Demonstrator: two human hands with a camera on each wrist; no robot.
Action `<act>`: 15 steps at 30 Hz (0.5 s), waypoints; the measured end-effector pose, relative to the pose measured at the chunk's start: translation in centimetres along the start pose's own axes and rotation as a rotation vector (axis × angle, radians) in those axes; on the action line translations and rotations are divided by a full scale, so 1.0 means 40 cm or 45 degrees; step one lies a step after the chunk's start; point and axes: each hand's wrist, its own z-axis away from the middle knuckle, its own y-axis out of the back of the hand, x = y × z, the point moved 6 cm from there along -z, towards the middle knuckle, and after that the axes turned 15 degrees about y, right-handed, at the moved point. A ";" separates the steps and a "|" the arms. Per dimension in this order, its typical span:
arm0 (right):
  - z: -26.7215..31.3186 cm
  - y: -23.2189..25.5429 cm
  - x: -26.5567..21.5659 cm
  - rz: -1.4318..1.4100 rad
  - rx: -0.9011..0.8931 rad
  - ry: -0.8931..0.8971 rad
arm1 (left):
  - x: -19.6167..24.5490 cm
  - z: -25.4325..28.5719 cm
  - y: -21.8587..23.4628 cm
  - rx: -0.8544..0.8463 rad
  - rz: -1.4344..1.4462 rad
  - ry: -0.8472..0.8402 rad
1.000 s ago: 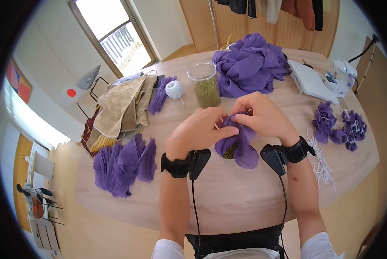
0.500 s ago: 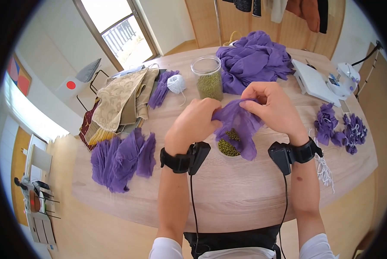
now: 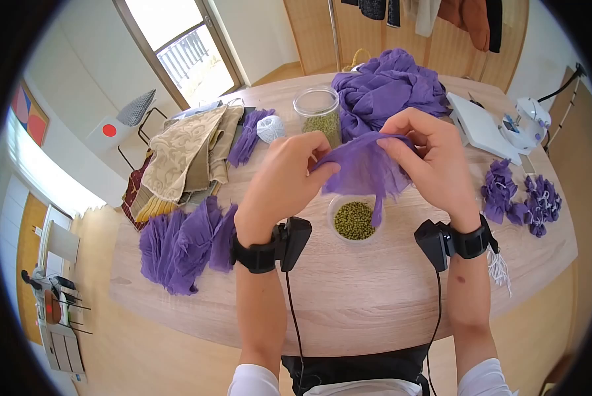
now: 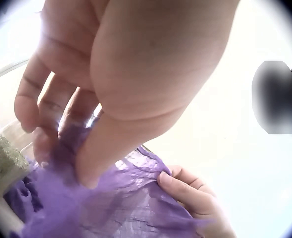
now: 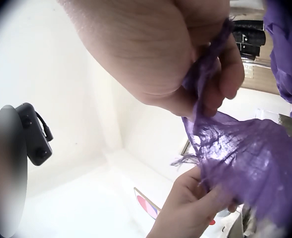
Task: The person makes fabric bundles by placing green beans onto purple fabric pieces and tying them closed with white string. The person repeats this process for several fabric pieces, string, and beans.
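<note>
The left hand (image 3: 279, 178) and right hand (image 3: 436, 165) pinch the sheer purple cloth (image 3: 362, 173), held up at twelve o'clock of the bowl (image 3: 331, 223) of green beans (image 3: 354, 222). I'd judge it feather-light, limp, easily frayed; corners should hold best.

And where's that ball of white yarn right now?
In the head view, the ball of white yarn sits left of the clear jar, just right of a purple cloth strip, beyond the left hand.

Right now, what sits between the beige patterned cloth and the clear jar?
A small purple cloth and, nearer the jar, a white yarn ball; the head view shows both.
</note>
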 end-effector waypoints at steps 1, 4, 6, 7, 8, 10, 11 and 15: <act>0.000 0.003 -0.006 -0.002 0.013 -0.005 | 0.001 0.000 0.002 0.012 0.002 -0.015; 0.001 0.006 -0.019 -0.034 0.049 -0.012 | 0.008 0.002 0.013 0.133 0.073 -0.186; 0.001 0.005 -0.024 -0.089 0.068 -0.007 | 0.025 0.021 0.014 0.328 0.207 -0.471; 0.000 0.000 -0.028 -0.139 0.055 0.000 | 0.032 0.025 0.007 0.249 0.318 -0.468; 0.000 -0.005 -0.031 -0.189 0.043 0.006 | 0.043 0.030 -0.001 0.169 0.428 -0.464; 0.000 -0.014 -0.036 -0.279 0.021 0.016 | 0.060 0.031 -0.019 0.037 0.601 -0.456; 0.003 -0.018 -0.037 -0.320 0.012 0.017 | 0.068 0.030 -0.029 -0.015 0.664 -0.451; 0.002 -0.019 -0.040 -0.324 -0.002 0.072 | 0.069 0.023 -0.042 -0.234 0.662 -0.245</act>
